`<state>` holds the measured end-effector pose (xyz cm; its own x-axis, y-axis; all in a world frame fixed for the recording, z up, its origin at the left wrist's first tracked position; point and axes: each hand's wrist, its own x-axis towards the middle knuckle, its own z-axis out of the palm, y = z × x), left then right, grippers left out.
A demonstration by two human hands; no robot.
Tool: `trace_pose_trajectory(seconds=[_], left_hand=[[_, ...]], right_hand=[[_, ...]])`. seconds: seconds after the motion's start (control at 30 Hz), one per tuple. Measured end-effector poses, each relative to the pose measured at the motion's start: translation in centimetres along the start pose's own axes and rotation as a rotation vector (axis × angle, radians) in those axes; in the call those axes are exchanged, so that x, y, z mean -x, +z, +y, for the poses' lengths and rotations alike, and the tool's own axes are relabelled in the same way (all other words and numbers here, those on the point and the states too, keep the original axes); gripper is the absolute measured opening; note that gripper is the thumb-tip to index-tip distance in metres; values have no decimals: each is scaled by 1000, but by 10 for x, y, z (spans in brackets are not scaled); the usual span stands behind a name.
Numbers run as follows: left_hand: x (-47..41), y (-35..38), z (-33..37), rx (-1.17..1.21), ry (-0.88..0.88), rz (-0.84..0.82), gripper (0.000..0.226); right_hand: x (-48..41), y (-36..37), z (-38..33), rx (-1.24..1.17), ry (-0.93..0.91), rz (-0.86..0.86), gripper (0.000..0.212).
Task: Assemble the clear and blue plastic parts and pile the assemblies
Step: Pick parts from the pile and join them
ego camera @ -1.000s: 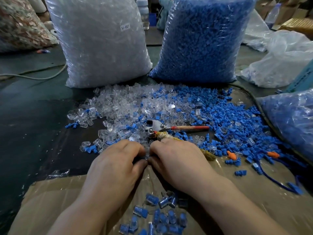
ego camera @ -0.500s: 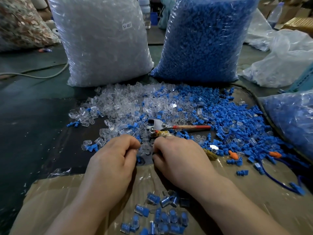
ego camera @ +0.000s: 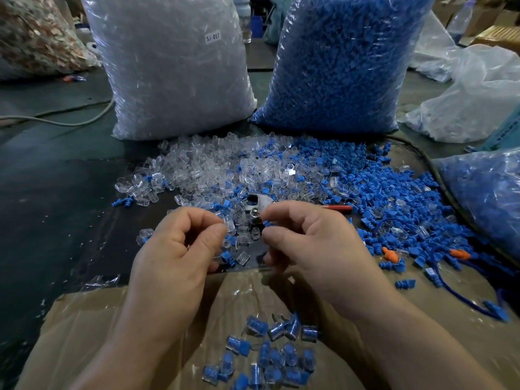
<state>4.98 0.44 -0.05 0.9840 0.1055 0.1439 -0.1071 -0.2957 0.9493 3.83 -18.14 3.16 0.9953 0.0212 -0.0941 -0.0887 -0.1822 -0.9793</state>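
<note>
Dark green bench (ego camera: 42, 206) carries two stock bags at the far side, the clear-parts bag (ego camera: 171, 71) left and the blue-parts bag (ego camera: 340, 63) right, likely so each feeds the nearer hand. Your left hand (ego camera: 180, 257) pinches a clear part (ego camera: 230, 224) in its fingers (ego camera: 213, 235). Your right hand (ego camera: 312, 249) pinches a blue part (ego camera: 266, 222), the two parts facing and close together, seemingly ready to mate. Your pile of assemblies (ego camera: 270, 358) lies near you on the cardboard (ego camera: 112, 319), a short drop away.

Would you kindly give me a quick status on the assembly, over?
Left hand pinching clear part; right hand pinching blue part. Parts not yet joined. Nothing between them.
</note>
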Motion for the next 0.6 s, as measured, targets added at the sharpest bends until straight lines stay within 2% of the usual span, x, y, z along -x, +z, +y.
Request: trace_pose_trajectory(seconds=[0.07,0.13,0.23,0.43,0.6], left_hand=[[-1,0,-1,58,-42,-43,10],[0,2,-1,119,-105,-116,16],[2,5,-2,115,-134,-181,10],[4,5,0,191,-200,-185,17],[4,7,-1,223,-217,-168,16]], right_hand=[[2,1,-1,58,-41,-13,17],[4,5,0,229,-145,-7,13],[7,11,0,322,-233,6,12],[7,13,3,630,-418,0,12],[7,14,4,658,-434,0,13]])
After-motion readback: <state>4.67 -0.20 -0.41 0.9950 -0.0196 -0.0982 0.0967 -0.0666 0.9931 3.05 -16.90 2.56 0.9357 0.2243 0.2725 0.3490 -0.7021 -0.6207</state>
